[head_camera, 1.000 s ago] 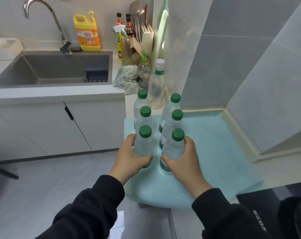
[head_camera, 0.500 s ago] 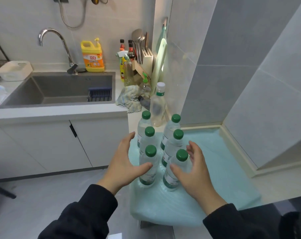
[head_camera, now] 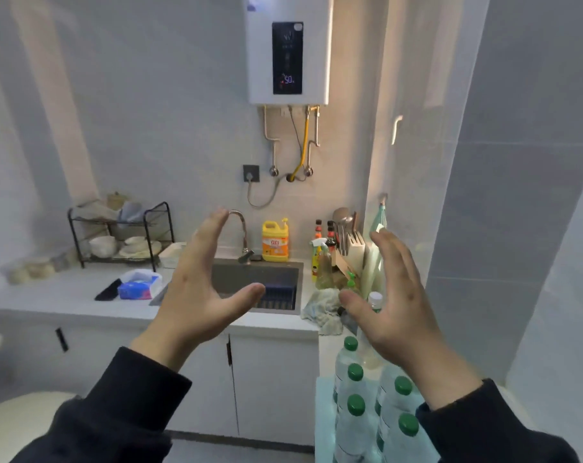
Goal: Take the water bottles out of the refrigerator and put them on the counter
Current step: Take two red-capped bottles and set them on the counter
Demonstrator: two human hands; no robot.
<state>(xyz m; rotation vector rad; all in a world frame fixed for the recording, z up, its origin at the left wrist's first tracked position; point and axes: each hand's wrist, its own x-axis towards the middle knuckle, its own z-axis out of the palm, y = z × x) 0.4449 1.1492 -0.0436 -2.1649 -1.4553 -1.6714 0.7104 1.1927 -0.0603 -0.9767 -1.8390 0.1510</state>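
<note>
A dish rack [head_camera: 120, 235] stands at the far left of the desk [head_camera: 66, 295], a blue tissue pack [head_camera: 137, 287] just beside it. The left hand [head_camera: 200, 295] hangs raised before the sink [head_camera: 250, 279], its fingers [head_camera: 210, 228] spread wide and holding nothing, palm turned inward, dark sleeve below. A yellow detergent jug [head_camera: 275, 241] sits behind the sink under a wall-mounted water heater [head_camera: 288, 50]. The right hand [head_camera: 393, 302] mirrors the pose, fingers splayed and empty, well above the green-capped water bottles [head_camera: 353, 429], which stand clustered upright on a pale blue mat [head_camera: 323, 429] at lower right.
</note>
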